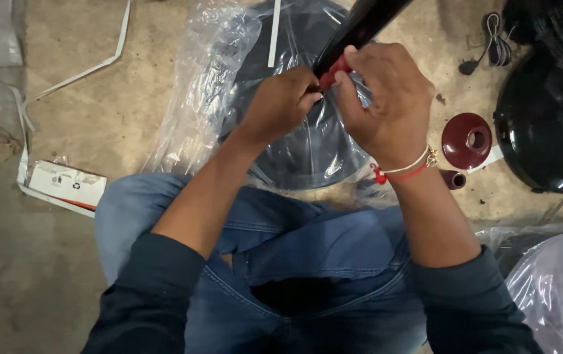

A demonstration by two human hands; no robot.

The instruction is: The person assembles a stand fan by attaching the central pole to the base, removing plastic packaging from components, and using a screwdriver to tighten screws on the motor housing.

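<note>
Head view showed the left hand (280,103) and right hand (386,98) pinching a small red plastic piece (331,73). It sat on a glossy black tube (360,26), above a plastic-wrapped dark round base (307,147).

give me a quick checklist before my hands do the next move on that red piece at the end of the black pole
1. Left hand on the red piece: ok, fingertips pinch it.
2. Right hand steadying the black pole: ok, wrapped around its end.
3. Red piece seated straight: cannot tell, fingers hide most of it.
4. Plastic-wrapped dark part below, free of the pole: cannot tell.
5. Dark red cone part within sight: ok, on the floor to the right.
6. White strap away from the hands: ok.
</note>
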